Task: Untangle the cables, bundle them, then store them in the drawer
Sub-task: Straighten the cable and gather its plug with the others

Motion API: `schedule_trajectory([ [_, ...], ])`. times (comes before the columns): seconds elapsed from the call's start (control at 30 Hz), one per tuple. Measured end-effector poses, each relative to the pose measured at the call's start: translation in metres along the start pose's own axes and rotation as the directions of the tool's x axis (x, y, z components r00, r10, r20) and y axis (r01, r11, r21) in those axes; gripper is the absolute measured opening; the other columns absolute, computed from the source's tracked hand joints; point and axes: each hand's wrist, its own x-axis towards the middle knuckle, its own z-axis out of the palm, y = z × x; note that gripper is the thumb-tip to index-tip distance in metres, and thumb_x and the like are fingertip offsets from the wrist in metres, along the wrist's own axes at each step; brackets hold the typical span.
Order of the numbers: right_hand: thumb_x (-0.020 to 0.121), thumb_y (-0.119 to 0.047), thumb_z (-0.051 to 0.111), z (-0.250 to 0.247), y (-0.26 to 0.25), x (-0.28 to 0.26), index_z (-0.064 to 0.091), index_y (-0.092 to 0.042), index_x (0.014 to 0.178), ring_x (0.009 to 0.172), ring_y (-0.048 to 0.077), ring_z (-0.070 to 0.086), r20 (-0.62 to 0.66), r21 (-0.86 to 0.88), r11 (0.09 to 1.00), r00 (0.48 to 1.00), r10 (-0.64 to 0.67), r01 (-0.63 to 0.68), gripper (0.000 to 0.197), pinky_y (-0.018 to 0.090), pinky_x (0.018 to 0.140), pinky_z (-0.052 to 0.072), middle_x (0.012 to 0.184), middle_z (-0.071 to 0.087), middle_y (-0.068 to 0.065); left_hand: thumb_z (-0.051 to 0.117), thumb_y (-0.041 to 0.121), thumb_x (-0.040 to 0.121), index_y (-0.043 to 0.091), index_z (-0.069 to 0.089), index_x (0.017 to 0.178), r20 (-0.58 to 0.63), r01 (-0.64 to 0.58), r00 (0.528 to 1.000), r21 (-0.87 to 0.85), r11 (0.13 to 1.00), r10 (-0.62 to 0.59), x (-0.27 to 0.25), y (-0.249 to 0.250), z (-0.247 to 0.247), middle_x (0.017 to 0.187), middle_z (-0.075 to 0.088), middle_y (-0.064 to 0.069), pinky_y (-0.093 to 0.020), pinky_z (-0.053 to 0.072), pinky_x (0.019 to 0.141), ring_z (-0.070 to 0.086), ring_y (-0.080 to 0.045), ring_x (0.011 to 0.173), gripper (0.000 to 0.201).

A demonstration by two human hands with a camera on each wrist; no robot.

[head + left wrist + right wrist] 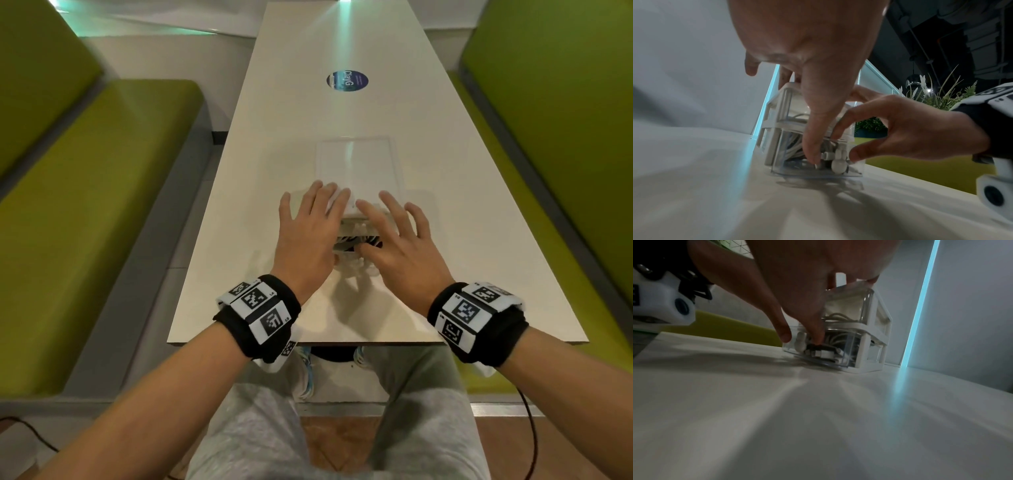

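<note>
Cables going into the lower drawer

Cables (795,149), white and bundled, lie in the clear lower drawer (856,168), which stands pulled out from the small white drawer unit (877,344) on the table (342,322). The left hand (306,233) rests spread fingers on the unit's top, its thumb pressing the plugs down. The right hand (399,240) does likewise, fingers straight, thumb down among the bundle; neither grips anything. To my eye, tuck every connector below the rim, steady the unit, then slide the drawer shut squarely.
</note>
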Motion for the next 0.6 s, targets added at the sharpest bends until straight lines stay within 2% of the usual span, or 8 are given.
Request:
schedule_trajectory([
  [0.07, 0.079, -0.002, 0.055, 0.002, 0.000, 0.003, 0.055, -0.014, 0.108, 0.141, 0.040, 0.028, -0.007, 0.025, 1.000, 1.000, 0.013, -0.013, 0.031, 0.059, 0.110, 0.023, 0.149, 0.038, 0.015, 0.089, 0.031, 0.055, 0.018, 0.035, 0.142, -0.006, 0.002, 1.000, 0.010, 1.000, -0.001, 0.000, 0.001, -0.002, 0.146, 0.039, -0.005, -0.056, 0.028, 0.108, 0.031, -0.026, 0.140, 0.103],
  [0.13, 0.077, -0.001, 0.063, 0.004, 0.000, 0.004, 0.044, -0.013, 0.121, 0.141, 0.036, 0.029, -0.012, 0.066, 0.996, 0.999, 0.053, -0.052, 0.049, 0.054, 0.112, 0.021, 0.149, 0.038, 0.014, 0.089, 0.031, 0.055, 0.018, 0.035, 0.142, -0.001, 0.002, 1.000, 0.008, 1.000, -0.002, 0.000, 0.002, -0.003, 0.145, 0.040, -0.005, -0.055, 0.029, 0.107, 0.032, -0.027, 0.140, 0.103],
  [0.27, 0.075, -0.010, 0.077, 0.005, 0.006, 0.006, 0.026, -0.010, 0.146, 0.147, 0.031, 0.016, 0.060, 0.144, 0.969, 0.980, 0.192, -0.199, 0.087, 0.047, 0.119, 0.018, 0.157, 0.026, 0.011, 0.092, 0.031, 0.051, 0.015, 0.040, 0.139, 0.019, -0.014, 1.000, -0.049, 0.999, 0.015, 0.003, 0.001, -0.007, 0.141, 0.043, -0.006, -0.048, 0.037, 0.104, 0.035, -0.029, 0.137, 0.104],
  [0.33, 0.072, -0.012, 0.082, 0.006, 0.008, 0.008, 0.028, -0.008, 0.146, 0.146, 0.031, 0.021, 0.085, 0.163, 0.956, 0.969, 0.230, -0.242, 0.092, 0.047, 0.117, 0.024, 0.155, 0.030, 0.010, 0.093, 0.028, 0.050, 0.014, 0.043, 0.137, 0.020, -0.024, 0.999, -0.085, 0.996, 0.026, 0.005, 0.001, -0.011, 0.137, 0.045, -0.006, -0.040, 0.046, 0.092, 0.039, -0.029, 0.133, 0.101],
  [0.4, 0.070, -0.008, 0.082, 0.008, 0.008, 0.010, 0.033, -0.008, 0.142, 0.143, 0.031, 0.029, 0.067, 0.197, 0.948, 0.968, 0.241, -0.250, 0.088, 0.047, 0.113, 0.033, 0.152, 0.037, 0.010, 0.092, 0.022, 0.051, 0.014, 0.047, 0.134, -0.003, -0.015, 1.000, -0.091, 0.996, 0.015, 0.007, 0.001, -0.014, 0.133, 0.047, -0.004, -0.030, 0.051, 0.072, 0.041, -0.027, 0.129, 0.094],
  [0.47, 0.069, -0.005, 0.081, 0.009, 0.008, 0.014, 0.037, -0.009, 0.137, 0.139, 0.031, 0.037, 0.036, 0.216, 0.942, 0.966, 0.257, -0.259, 0.081, 0.046, 0.107, 0.040, 0.146, 0.044, 0.009, 0.090, 0.017, 0.052, 0.014, 0.051, 0.128, -0.028, -0.010, 1.000, -0.068, 0.998, 0.008, 0.008, 0.003, -0.015, 0.127, 0.050, -0.003, -0.022, 0.042, 0.056, 0.045, -0.025, 0.124, 0.086],
  [0.53, 0.067, -0.006, 0.082, 0.009, 0.008, 0.017, 0.040, -0.011, 0.132, 0.135, 0.032, 0.041, 0.019, 0.207, 0.941, 0.962, 0.271, -0.269, 0.078, 0.046, 0.101, 0.044, 0.141, 0.048, 0.008, 0.089, 0.015, 0.050, 0.015, 0.053, 0.121, -0.051, -0.010, 0.999, -0.030, 0.999, 0.008, 0.010, 0.004, -0.016, 0.122, 0.052, -0.002, -0.019, 0.032, 0.051, 0.048, -0.024, 0.118, 0.080],
  [0.6, 0.066, -0.008, 0.084, 0.009, 0.009, 0.019, 0.041, -0.012, 0.128, 0.131, 0.032, 0.043, 0.014, 0.202, 0.943, 0.964, 0.267, -0.264, 0.076, 0.045, 0.097, 0.046, 0.138, 0.051, 0.008, 0.089, 0.016, 0.050, 0.015, 0.053, 0.117, -0.049, -0.001, 0.999, -0.011, 1.000, 0.001, 0.013, 0.006, -0.015, 0.119, 0.051, -0.002, -0.020, 0.029, 0.046, 0.047, -0.024, 0.115, 0.076],
])
